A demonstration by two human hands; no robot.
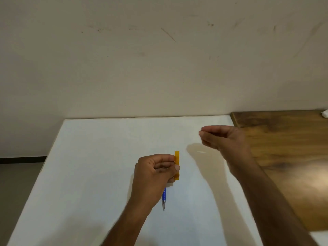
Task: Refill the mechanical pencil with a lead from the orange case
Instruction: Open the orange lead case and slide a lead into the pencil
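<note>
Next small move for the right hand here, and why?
Probably bring the right hand down toward the left hand. The left grips both the orange case and the blue mechanical pencil, tip toward the camera. The right hovers apart with fingertips pinched; whether it holds a lead is too fine to tell.

White table w/ wood surface at right.

1. One view only: head cam, worn, wide-angle.
2. Looks fwd and down over flat white counter toward scuffed beige wall.
3. Close range; both forearms enter from bottom edge.
</note>
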